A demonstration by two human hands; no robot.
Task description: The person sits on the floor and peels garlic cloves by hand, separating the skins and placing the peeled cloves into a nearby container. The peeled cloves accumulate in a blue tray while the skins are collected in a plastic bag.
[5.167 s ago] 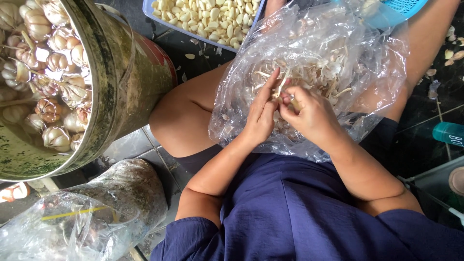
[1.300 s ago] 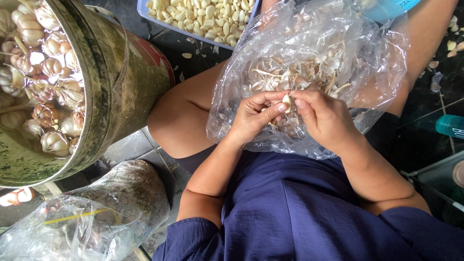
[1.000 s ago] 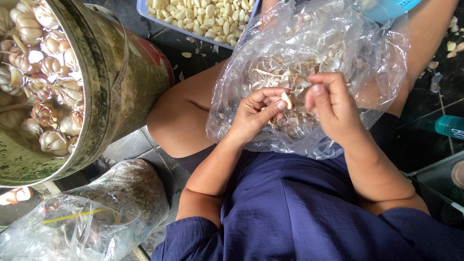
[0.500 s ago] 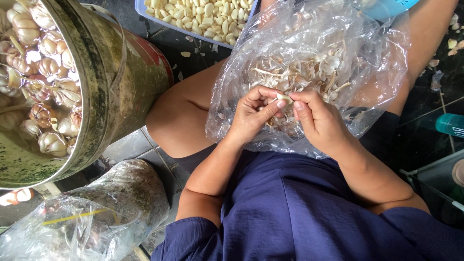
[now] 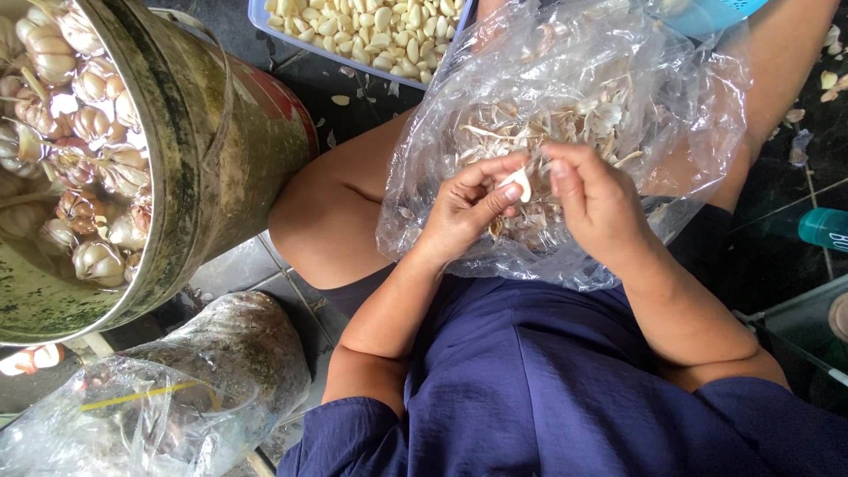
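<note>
Garlic clove: a pale clove (image 5: 517,183), partly peeled, sits pinched between the fingertips of both hands, just above the open mouth of the bag on the lap.
Left hand: the left hand (image 5: 466,212) is curled narrow, thumb and forefinger closed on the lower side of the clove, the other fingers tucked under.
Right hand: the right hand (image 5: 596,201) is closed on the clove from the other side, thumb tip against it, knuckles turned up toward the camera.
Change: a second ago the right hand stood lifted off and open a little, apart from the left; half a second ago it had come back, and now both hands meet on the clove again, which shows whiter and more bare than before.
Plastic bag: a clear crumpled plastic bag (image 5: 698,115) lies across the thighs under the hands, holding a heap of dry garlic skins and stalks (image 5: 565,119).
Lap: bare knees flank the bag; a dark blue garment (image 5: 539,389) covers the body below.
Tray: beyond the knees a pale blue tray (image 5: 261,15) holds peeled cloves (image 5: 371,22); a few loose bits of skin lie on the dark floor beside it.
Bucket: to the left, well apart from the hands, a worn metal bucket (image 5: 203,168) is filled with whole unpeeled garlic bulbs (image 5: 71,159).
Near left corner: another clear bag (image 5: 132,424) lies slumped on the floor below the bucket.
Right edge: a teal bottle (image 5: 826,228) lies on the floor.
</note>
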